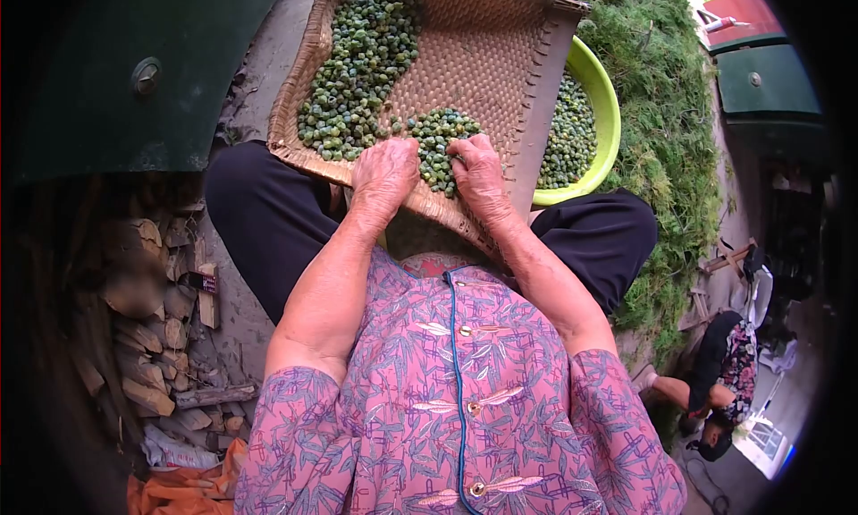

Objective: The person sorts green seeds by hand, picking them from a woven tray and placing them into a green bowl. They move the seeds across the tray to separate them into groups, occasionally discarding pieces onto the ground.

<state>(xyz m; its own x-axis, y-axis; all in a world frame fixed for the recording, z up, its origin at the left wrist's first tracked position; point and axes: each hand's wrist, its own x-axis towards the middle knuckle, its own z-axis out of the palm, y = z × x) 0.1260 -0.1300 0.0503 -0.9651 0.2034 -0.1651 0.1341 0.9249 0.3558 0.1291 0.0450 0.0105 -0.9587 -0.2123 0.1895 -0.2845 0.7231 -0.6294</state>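
Note:
A woven winnowing basket rests tilted across my lap, with one stiff straight edge on its right side. Small green round fruits, like berries or peppercorns, are heaped along its left side. A smaller pile of the same fruits lies near the front edge, between my hands. My left hand is closed at the left of this pile, its fingertips hidden down among the fruits. On the pile's right, my right hand curls its fingers in against the fruits; what it pinches is too small to tell.
A lime-green basin of similar fruits stands right of the basket. Leafy green cuttings spread beyond it. Split firewood and a phone-like object lie at left, near orange cloth. Another person is at lower right.

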